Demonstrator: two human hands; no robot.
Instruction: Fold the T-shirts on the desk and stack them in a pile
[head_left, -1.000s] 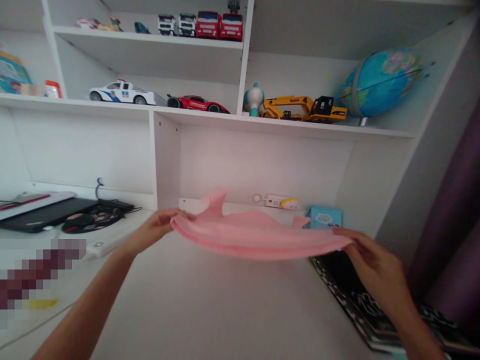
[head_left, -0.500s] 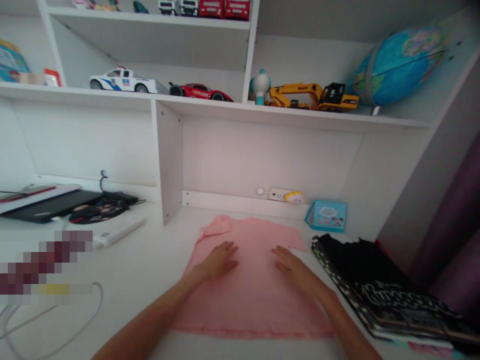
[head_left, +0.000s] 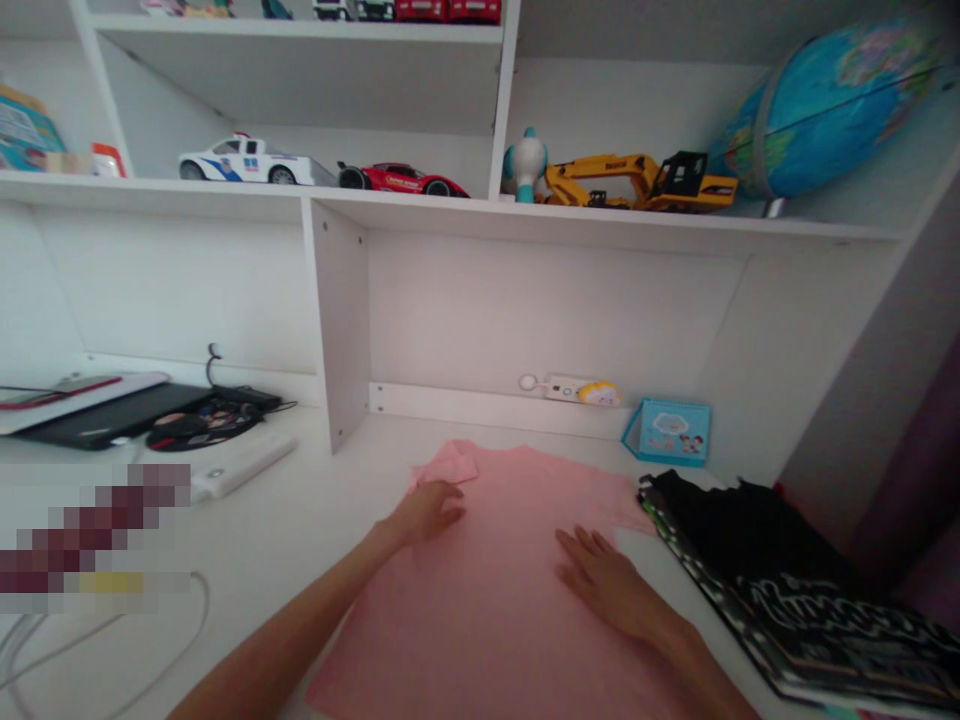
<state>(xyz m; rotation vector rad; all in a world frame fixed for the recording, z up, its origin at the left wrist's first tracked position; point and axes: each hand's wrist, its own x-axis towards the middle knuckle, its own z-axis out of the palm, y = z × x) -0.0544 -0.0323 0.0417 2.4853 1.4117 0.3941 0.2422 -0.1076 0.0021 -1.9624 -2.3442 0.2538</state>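
Observation:
A pink T-shirt (head_left: 510, 590) lies spread on the white desk, its neck end away from me. Its left sleeve (head_left: 451, 462) is folded over onto itself, while the right sleeve stretches out flat to the side. My left hand (head_left: 426, 512) rests on the shirt just below the folded sleeve, fingers bent a little and thumb apart. Flat on the right half of the cloth lies my right hand (head_left: 604, 580), its fingers extended. Neither hand shows anything gripped.
A stack topped by a black garment (head_left: 795, 560) lies at the right, close to the shirt. Behind stand a blue desk calendar (head_left: 671, 432) and a power strip (head_left: 566, 388). A laptop (head_left: 112, 415) and a white cable (head_left: 202, 610) are at left. Toys and a globe (head_left: 825, 110) fill the shelves.
The shirt has come nearer to me, and its right sleeve now reaches out flat. My left hand has moved up toward the folded sleeve; my right hand sits slightly lower and farther right.

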